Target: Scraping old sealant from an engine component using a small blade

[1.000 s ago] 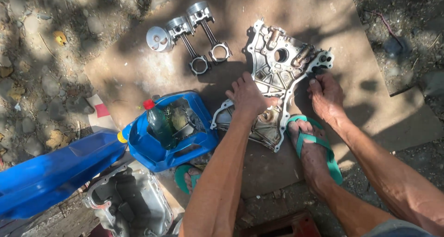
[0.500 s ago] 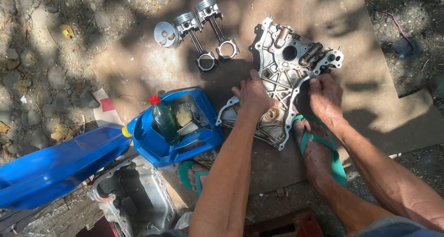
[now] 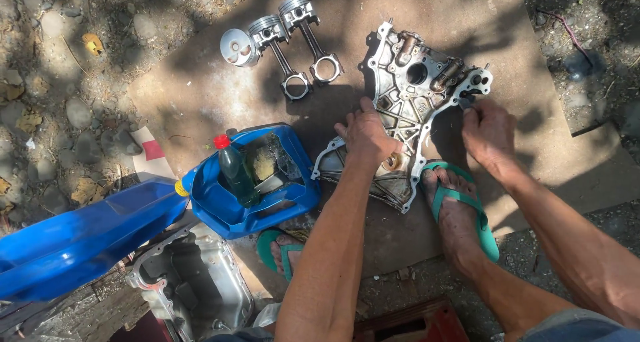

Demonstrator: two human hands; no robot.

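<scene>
The metal engine cover (image 3: 407, 109) lies flat on a brown board (image 3: 520, 62) on the ground, a little to 1 o'clock from the centre of the view. The left hand (image 3: 365, 134) rests flat on its lower left part, fingers spread, the grip released. The right hand (image 3: 489, 132) is at its right edge, the fingers pinched on a small part there, but I cannot tell what exactly it grasps. A foot in a green sandal (image 3: 460, 205) stands just beside the cover at 5 o'clock. At 11 o'clock lie three pistons (image 3: 283, 32). At 9 o'clock is a cut blue container (image 3: 250, 182) with a green bottle (image 3: 235, 167) inside.
</scene>
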